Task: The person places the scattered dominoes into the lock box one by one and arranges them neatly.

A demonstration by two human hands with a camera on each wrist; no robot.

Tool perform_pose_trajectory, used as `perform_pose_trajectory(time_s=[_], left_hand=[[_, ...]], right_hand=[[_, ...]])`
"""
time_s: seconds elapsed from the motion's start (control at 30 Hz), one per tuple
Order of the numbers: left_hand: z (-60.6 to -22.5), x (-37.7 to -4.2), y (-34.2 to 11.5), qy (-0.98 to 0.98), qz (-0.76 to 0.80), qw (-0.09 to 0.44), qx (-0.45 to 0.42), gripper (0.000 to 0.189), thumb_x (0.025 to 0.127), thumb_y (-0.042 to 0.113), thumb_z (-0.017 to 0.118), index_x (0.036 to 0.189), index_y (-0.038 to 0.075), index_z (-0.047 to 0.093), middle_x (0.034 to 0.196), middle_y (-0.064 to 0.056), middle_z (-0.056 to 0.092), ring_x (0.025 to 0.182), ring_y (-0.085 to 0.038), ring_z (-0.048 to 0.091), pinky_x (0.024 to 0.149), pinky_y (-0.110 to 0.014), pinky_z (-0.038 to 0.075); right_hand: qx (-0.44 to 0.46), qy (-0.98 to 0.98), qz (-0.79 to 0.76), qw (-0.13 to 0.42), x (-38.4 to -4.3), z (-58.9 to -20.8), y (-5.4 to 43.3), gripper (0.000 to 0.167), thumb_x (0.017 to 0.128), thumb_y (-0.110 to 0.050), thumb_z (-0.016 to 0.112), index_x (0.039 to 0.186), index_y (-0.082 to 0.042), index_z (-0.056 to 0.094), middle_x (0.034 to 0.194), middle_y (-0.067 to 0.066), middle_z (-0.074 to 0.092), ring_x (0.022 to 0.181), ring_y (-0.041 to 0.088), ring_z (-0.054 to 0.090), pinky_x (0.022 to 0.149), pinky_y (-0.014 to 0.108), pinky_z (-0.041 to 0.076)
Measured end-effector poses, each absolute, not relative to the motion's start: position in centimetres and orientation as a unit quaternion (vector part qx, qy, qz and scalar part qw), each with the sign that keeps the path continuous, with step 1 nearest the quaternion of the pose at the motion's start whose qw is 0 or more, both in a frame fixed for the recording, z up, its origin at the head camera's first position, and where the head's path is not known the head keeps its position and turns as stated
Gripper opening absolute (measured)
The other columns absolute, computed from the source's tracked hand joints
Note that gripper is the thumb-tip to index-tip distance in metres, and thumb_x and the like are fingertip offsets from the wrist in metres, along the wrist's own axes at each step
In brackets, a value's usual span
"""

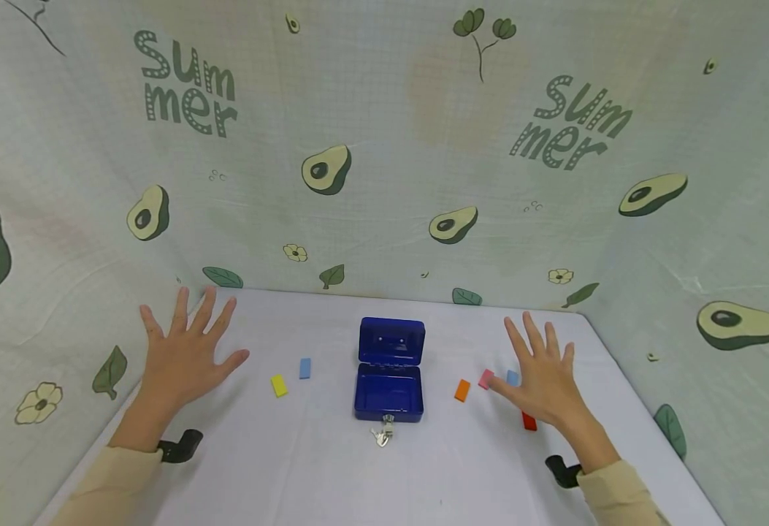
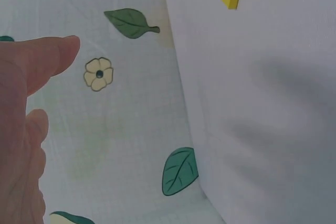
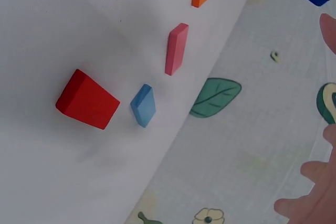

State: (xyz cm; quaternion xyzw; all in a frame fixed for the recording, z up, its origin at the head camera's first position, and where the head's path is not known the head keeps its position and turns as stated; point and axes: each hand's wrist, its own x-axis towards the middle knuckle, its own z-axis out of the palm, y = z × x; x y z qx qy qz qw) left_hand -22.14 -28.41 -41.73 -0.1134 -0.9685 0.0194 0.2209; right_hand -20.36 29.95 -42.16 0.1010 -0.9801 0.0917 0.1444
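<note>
Both hands hover over the white table with fingers spread, holding nothing. The left hand is at the left side, nearest a yellow block and a light blue block. Over the right side, the right hand overlaps a second blue block and a red block in the head view. Close to its thumb lie a pink block and an orange block. Between the hands stands a dark blue metal box, its lid raised, with keys hanging at its front lock.
The white table meets a cloth backdrop printed with avocados and leaves at its back and sides. A black strap piece is on the left wrist, another on the right.
</note>
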Motion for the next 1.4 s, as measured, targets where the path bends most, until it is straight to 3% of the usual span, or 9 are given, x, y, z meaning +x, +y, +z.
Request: perform_pose_trajectory(time_s=[0.2,0.57,0.7,0.9,1.4], left_hand=[[-42.2,-22.5,-27.1,-0.965,0.014,0.229,-0.125,0.096,0.09,0.066,0.067,0.165,0.015,0.036,0.174,-0.021,0.023,0.161,-0.052,-0.003,0.112,-0.085,-0.014],[-43.2,-23.0,-24.9,-0.967,0.007,0.216,-0.135,0.096,0.092,0.067,0.065,0.167,0.015,0.035,0.175,-0.019,0.019,0.161,-0.052,-0.003,0.113,-0.081,-0.02],[-43.7,-23.3,-24.0,-0.967,0.003,0.21,-0.141,0.097,0.092,0.068,0.064,0.168,0.016,0.033,0.176,-0.02,0.018,0.161,-0.052,0.0,0.114,-0.082,-0.017],[-44.2,-23.3,-22.7,-0.971,-0.01,0.192,-0.144,0.097,0.093,0.066,0.065,0.168,0.016,0.031,0.176,-0.02,0.018,0.16,-0.054,0.005,0.115,-0.084,-0.011],[-45.8,-23.4,-18.8,-0.975,-0.092,0.127,-0.159,0.097,0.095,0.065,0.066,0.17,0.019,0.026,0.177,-0.018,0.014,0.16,-0.052,0.007,0.118,-0.083,-0.003]], right_hand=[[0.103,-0.98,0.098,0.139,-20.8,-42.8,29.5,0.109,0.087,-0.06,0.076,0.171,-0.017,0.02,0.175,0.025,0.015,0.153,0.064,0.012,0.109,0.091,0.008],[0.107,-0.981,0.104,0.125,-21.3,-43.9,28.2,0.111,0.085,-0.058,0.081,0.171,-0.018,0.022,0.175,0.023,0.018,0.154,0.06,0.017,0.113,0.088,0.011],[0.108,-0.981,0.105,0.119,-21.5,-44.4,28.0,0.11,0.086,-0.055,0.082,0.17,-0.016,0.023,0.174,0.023,0.02,0.153,0.06,0.02,0.115,0.085,0.018],[0.112,-0.98,0.126,0.108,-21.6,-44.8,27.5,0.108,0.087,-0.052,0.083,0.17,-0.014,0.025,0.172,0.023,0.026,0.151,0.058,0.028,0.107,0.084,0.034],[0.111,-0.969,0.208,0.074,-21.9,-45.8,27.2,0.099,0.09,-0.047,0.083,0.167,-0.012,0.033,0.165,0.024,0.038,0.143,0.052,0.042,0.102,0.075,0.047]])
